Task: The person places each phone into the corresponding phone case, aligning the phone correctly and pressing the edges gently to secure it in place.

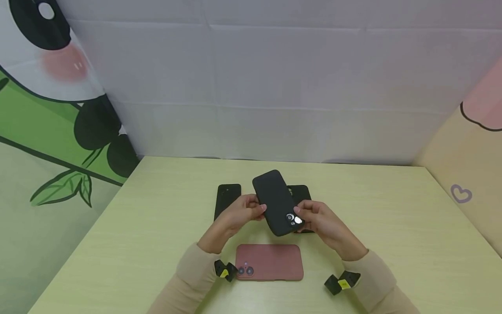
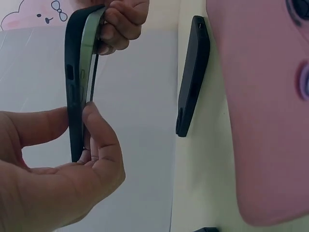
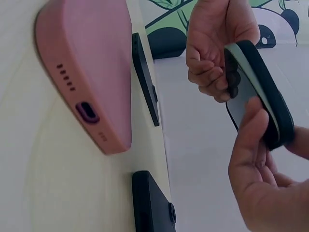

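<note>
A phone with a pale green edge [image 2: 87, 53] sits in a black phone case [image 1: 276, 200], held up tilted above the table, back and camera lenses facing the head camera. My left hand [image 1: 245, 209] pinches its left side, thumb on the back and fingers underneath. At the camera end my right hand [image 1: 319, 220] grips it, thumb beside the lenses. In the left wrist view the green edge stands partly out of the case rim near the right hand. A pink-cased phone [image 1: 270, 264] lies face down in front of me, below both hands.
A black phone [image 1: 227, 198] lies to the left, partly behind my left hand. Another black phone [image 1: 301, 193] lies at the right, partly covered by the held one. The pale table [image 1: 372, 196] meets a light wall covering [image 1: 294, 87] at its back edge.
</note>
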Motion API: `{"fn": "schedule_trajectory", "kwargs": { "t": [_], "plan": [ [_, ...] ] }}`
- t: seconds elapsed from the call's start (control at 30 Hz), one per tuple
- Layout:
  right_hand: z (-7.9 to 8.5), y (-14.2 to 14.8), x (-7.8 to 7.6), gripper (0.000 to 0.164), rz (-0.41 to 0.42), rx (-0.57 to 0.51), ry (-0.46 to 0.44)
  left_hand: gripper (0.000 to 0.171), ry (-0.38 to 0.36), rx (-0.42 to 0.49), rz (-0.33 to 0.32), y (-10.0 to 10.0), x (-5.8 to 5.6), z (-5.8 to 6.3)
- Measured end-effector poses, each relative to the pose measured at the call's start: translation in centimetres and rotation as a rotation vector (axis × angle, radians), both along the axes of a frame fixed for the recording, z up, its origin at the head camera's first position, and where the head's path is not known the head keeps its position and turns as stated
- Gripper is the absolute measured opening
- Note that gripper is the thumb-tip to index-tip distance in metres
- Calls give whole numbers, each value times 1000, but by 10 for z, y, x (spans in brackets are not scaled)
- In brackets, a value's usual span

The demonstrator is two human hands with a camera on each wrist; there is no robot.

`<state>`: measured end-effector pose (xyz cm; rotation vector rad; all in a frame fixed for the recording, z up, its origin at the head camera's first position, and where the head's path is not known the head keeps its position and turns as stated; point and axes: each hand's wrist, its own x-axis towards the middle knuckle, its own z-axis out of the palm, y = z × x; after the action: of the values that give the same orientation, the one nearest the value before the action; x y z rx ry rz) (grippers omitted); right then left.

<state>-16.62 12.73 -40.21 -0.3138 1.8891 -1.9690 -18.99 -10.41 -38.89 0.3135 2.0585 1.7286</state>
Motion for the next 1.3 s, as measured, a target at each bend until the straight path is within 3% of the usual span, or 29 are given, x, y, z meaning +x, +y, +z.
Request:
{"fn": "schedule_trajectory", "kwargs": {
  "t": [0.27,0.63,1.07,1.3],
  "plan": [
    [4,-6,5,18,-144,0,-25,28,29,-15,58,8,2,0],
    [6,-11,7,10,-302,-24,-59,29,-24,-95,-62,17,7,-6],
    [7,-11,4,11,-293,-70,-53,15,34,-81,-38,22,13,-3],
    [8,-11,5,13,-224,-64,-32,14,63,-110,0,23,16,-2]
  ]
}}
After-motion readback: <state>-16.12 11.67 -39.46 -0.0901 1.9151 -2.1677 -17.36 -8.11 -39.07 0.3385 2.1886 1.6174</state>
